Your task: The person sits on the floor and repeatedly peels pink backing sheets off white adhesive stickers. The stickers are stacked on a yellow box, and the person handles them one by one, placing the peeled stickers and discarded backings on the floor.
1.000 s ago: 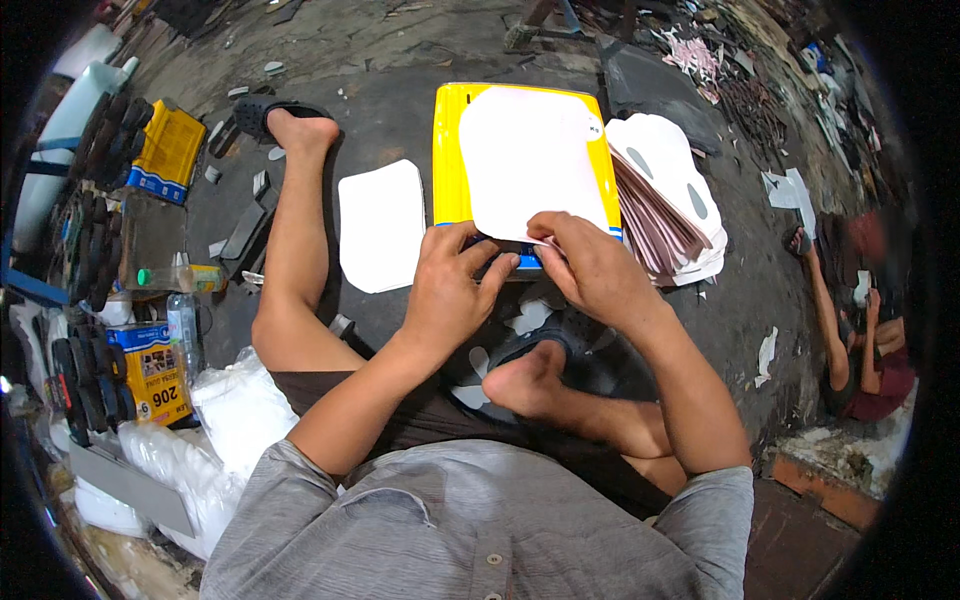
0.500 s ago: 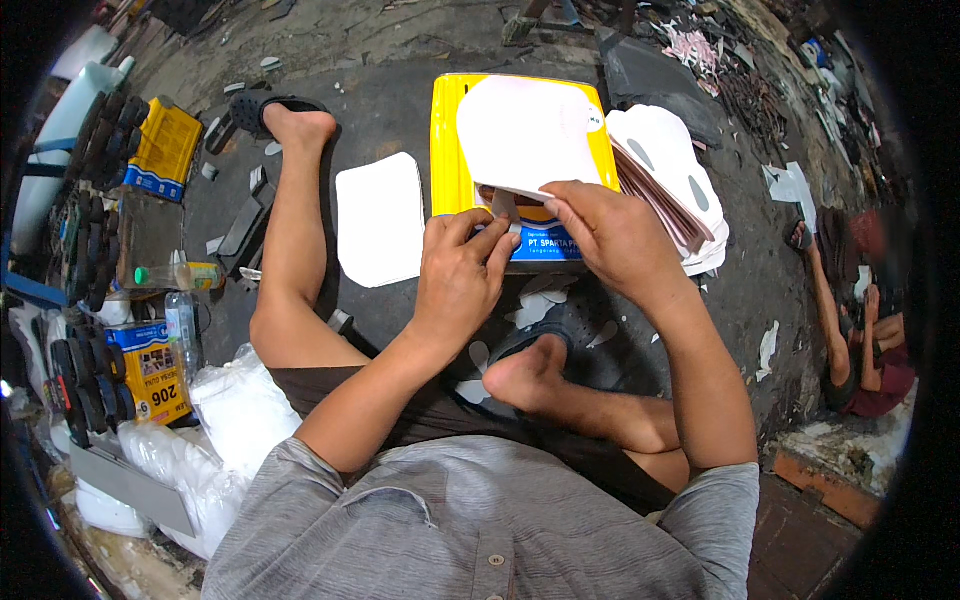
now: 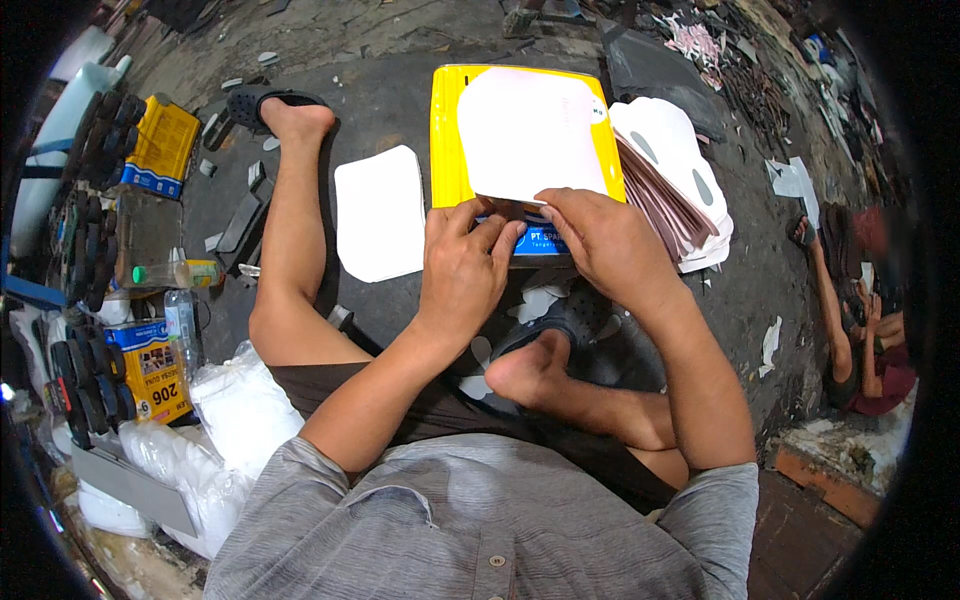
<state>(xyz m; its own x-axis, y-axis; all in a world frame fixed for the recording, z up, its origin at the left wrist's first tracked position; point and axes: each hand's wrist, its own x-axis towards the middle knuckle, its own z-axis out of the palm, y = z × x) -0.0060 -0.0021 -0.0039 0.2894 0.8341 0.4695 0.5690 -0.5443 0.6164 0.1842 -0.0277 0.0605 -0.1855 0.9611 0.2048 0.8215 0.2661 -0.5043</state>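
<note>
The right hand (image 3: 607, 238) pinched the near edge of the white sheet (image 3: 530, 138) on the yellow can (image 3: 447, 150); whether the left hand (image 3: 464, 268) held anything was unclear. Uneven pulling could have creased it.

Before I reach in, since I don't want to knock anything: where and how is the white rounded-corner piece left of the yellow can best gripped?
I'd pinch the white rounded-corner piece at its near edge, from the wearer's side: it lies flat with dark floor there, while the yellow can sits close on its right and a leg on its left.
</note>
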